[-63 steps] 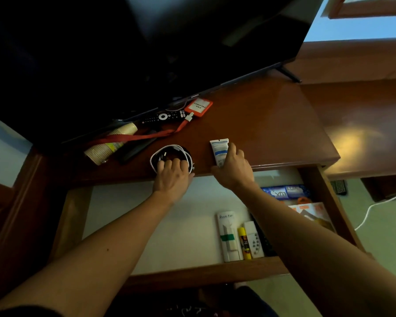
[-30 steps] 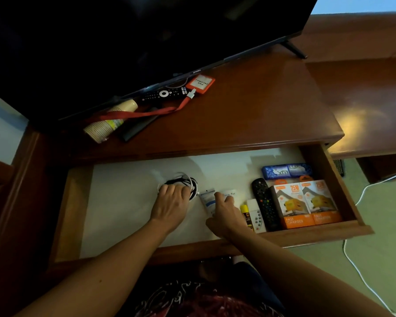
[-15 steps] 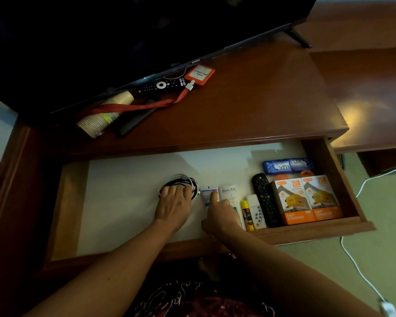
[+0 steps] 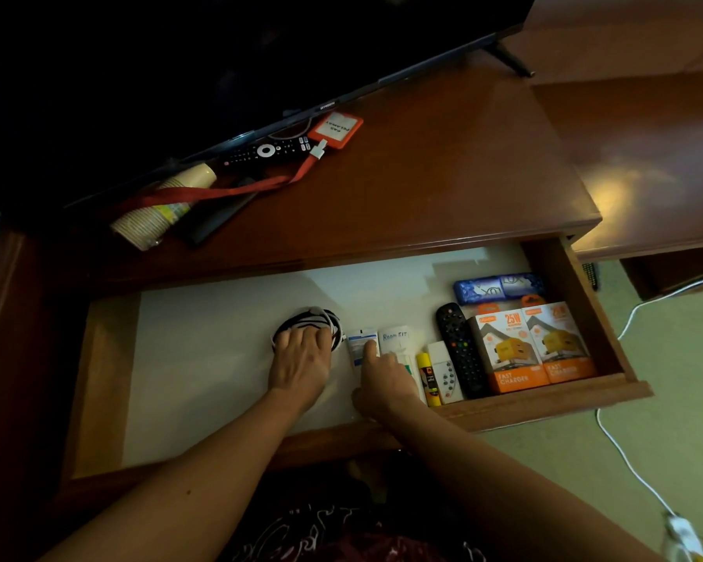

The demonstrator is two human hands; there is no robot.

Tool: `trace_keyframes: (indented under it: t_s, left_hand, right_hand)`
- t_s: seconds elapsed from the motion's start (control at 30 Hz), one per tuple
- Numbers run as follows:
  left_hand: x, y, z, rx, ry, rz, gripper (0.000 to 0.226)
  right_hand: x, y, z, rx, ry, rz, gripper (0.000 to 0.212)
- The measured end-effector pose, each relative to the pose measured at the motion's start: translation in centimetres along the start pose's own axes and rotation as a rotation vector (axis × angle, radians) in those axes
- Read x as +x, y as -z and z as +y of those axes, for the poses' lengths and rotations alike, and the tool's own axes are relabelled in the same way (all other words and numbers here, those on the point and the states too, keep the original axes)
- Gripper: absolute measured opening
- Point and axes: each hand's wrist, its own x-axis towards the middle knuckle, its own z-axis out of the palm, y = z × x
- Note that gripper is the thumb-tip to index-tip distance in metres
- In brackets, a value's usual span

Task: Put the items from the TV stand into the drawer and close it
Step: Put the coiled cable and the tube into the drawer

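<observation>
The open drawer (image 4: pixel 544 393) sticks out below the wooden TV stand top (image 4: pixel 423 176). My left hand (image 4: pixel 301 358) lies on a black-and-white cable coil (image 4: pixel 329 316) on the drawer's white floor, fingers curled over it. My right hand (image 4: pixel 386 383) has its index finger pressed on a white and blue tube (image 4: pixel 358 346) lying just right of the coil; the other fingers are curled in. On the stand lie a stack of paper cups (image 4: pixel 159 208), a black remote (image 4: pixel 266 151), an orange badge (image 4: pixel 335 129) with a red lanyard, and a dark flat object (image 4: pixel 220 217).
Right of the tube the drawer holds a white box (image 4: pixel 396 340), a glue stick (image 4: pixel 427 375), a white remote (image 4: pixel 445 373), a black remote (image 4: pixel 459 350), two orange charger boxes (image 4: pixel 508 350) and blue soap bars (image 4: pixel 500 288). The TV (image 4: pixel 220 54) overhangs the stand. A white cable (image 4: pixel 626 460) runs across the floor.
Both hands carried the cable coil and the tube from the stand top down into the drawer. The right hand let go of the tube and now only touches it with one finger.
</observation>
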Motion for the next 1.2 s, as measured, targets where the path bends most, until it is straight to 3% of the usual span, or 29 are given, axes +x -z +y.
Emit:
trace_keyframes:
  t_s: [0.13, 0.43, 0.67, 0.87, 0.97, 1.07, 1.2]
  left_hand:
    - [0.2, 0.2, 0.4, -0.007, 0.012, -0.007, 0.026]
    - [-0.3, 0.1, 1.1, 0.007, -0.016, -0.155, 0.032]
    - [-1.3, 0.8, 1.7, -0.051, 0.013, -0.466, 0.043]
    - [-1.1, 2.3, 1.9, -0.26, 0.042, -0.648, 0.048]
    - [-0.8, 4.0, 2.1, -0.185, 0.015, -0.586, 0.04]
    - [-0.5, 4.9, 2.1, -0.157, 0.06, -0.39, 0.039]
    - [0.1, 3.1, 1.2, -0.223, 0.118, -0.286, 0.051]
  right_hand:
    - [0.2, -0.2, 0.3, -0.023, -0.002, -0.004, 0.092]
    - [-0.3, 0.5, 1.5, 0.044, 0.01, 0.177, 0.054]
    - [-0.1, 0.7, 2.1, 0.112, -0.012, 0.162, 0.042]
    - [0.1, 0.8, 2.3, 0.098, -0.007, 0.136, 0.042]
    - [0.2, 0.7, 2.6, 0.075, -0.006, 0.125, 0.041]
    - [0.0, 0.9, 3.1, 0.039, 0.006, 0.127, 0.038]
    - [-0.2, 1.4, 4.1, -0.049, 0.026, 0.142, 0.036]
